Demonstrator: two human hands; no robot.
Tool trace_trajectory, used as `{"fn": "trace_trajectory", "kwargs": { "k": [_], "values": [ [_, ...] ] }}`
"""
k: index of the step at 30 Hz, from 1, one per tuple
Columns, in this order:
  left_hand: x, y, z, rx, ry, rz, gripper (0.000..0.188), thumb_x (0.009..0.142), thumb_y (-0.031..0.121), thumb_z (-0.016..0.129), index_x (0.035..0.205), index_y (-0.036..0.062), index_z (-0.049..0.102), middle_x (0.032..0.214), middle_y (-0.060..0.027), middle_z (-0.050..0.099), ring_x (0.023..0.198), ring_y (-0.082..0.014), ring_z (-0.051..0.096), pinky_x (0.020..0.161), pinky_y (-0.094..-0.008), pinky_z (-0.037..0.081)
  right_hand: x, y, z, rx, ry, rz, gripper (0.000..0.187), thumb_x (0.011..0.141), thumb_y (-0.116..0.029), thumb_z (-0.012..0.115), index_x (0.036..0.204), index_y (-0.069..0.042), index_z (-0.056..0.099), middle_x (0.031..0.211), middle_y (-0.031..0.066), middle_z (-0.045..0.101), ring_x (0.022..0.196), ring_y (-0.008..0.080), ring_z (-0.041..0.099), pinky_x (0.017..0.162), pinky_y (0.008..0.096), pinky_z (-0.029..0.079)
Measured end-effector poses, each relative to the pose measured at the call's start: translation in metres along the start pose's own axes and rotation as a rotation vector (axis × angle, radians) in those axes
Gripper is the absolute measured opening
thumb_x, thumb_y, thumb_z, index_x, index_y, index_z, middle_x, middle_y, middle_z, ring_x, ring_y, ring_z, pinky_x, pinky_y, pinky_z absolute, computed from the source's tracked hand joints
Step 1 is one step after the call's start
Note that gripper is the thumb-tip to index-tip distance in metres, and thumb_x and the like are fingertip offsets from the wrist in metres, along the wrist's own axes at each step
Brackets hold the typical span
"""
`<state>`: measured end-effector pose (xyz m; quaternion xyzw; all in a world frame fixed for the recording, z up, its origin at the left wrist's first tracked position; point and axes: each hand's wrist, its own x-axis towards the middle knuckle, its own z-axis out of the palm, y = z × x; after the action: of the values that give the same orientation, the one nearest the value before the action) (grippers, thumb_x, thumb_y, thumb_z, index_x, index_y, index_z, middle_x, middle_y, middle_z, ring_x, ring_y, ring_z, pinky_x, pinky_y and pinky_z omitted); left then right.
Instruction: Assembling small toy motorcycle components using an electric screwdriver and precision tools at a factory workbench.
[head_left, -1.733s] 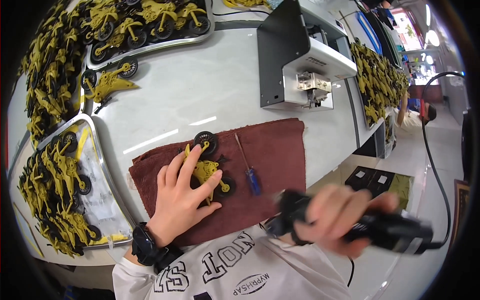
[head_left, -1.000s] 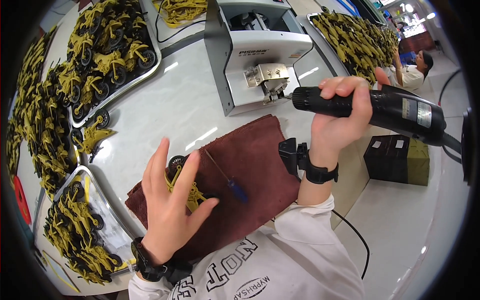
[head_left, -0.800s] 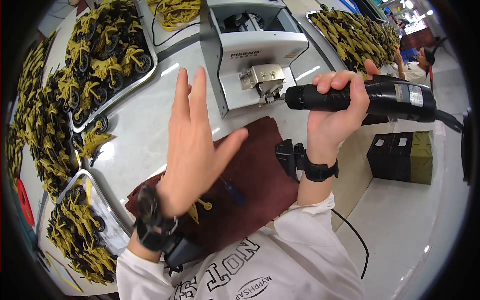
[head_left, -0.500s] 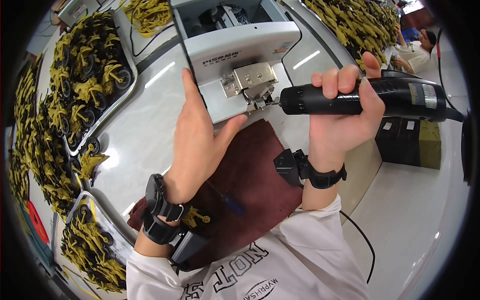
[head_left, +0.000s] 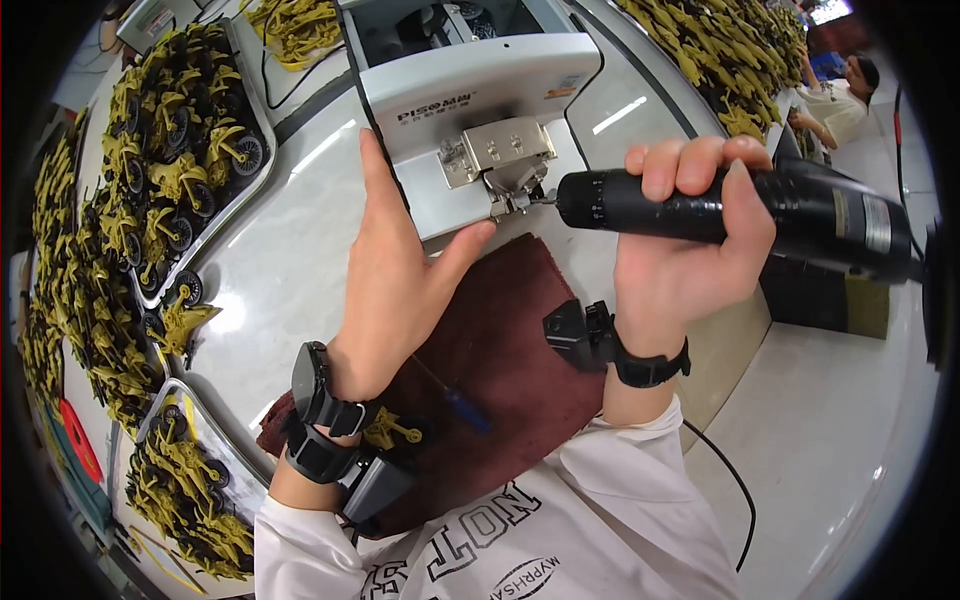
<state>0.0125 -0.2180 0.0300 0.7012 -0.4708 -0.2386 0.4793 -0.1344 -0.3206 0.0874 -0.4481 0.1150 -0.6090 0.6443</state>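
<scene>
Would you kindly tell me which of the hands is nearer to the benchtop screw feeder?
The left hand: it is at the front left corner of the screw feeder, apparently touching. The right hand is farther away, to the right, gripping a black electric screwdriver.

Left hand (head_left: 393,272) outstretched — thumb (head_left: 463,248) splayed; right hand (head_left: 680,255) clenched — fingers (head_left: 697,168) curled.

Maroon cloth (head_left: 510,370), machine (head_left: 480,95) on table (head_left: 295,245)
</scene>
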Motion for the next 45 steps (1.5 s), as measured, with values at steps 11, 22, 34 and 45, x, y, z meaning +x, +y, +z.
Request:
{"fn": "trace_trajectory", "kwargs": {
  "k": [11,22,34,45],
  "values": [
    [-0.001,-0.001,-0.003,0.042,-0.003,-0.017,0.105,0.077,0.017,0.078,0.144,-0.0138,0.003,0.128,-0.0327,0.048,0.113,-0.0436,0.054,0.093,-0.0412,0.046,-0.001,0.007,0.018,-0.263,-0.116,-0.105,0.015,0.085,-0.018,0.054,0.098,-0.011,0.052,0.075,0.0035,0.051,0.067,0.0189,0.050,0.071,0.0382,0.038],
    [0.000,0.003,0.001,0.071,0.031,-0.031,0.105,0.075,0.014,0.078,0.143,-0.0132,0.003,0.134,-0.0358,0.041,0.120,-0.0464,0.048,0.099,-0.0443,0.042,-0.008,0.006,0.019,-0.350,-0.270,-0.156,0.023,0.083,-0.021,0.057,0.102,-0.010,0.051,0.080,0.0057,0.052,0.070,0.0199,0.051,0.078,0.0404,0.040],
    [-0.001,0.000,-0.001,0.086,0.017,-0.025,0.107,0.077,0.028,0.078,0.143,-0.0142,0.006,0.135,-0.0350,0.041,0.120,-0.0453,0.049,0.098,-0.0432,0.043,0.012,0.004,0.001,-0.090,-0.124,0.072,0.017,0.086,-0.023,0.058,0.097,-0.011,0.054,0.078,0.0024,0.046,0.071,0.0179,0.045,0.079,0.0374,0.037],
    [0.001,-0.002,0.003,0.137,0.143,0.098,0.100,0.078,0.023,0.076,0.146,-0.0071,0.009,0.143,-0.0296,0.034,0.128,-0.0403,0.042,0.104,-0.0442,0.038,0.014,0.006,0.001,-0.039,-0.071,0.066,0.017,0.086,-0.023,0.057,0.096,-0.010,0.053,0.075,0.0049,0.051,0.067,0.0199,0.049,0.072,0.0390,0.040]
  ]
}}
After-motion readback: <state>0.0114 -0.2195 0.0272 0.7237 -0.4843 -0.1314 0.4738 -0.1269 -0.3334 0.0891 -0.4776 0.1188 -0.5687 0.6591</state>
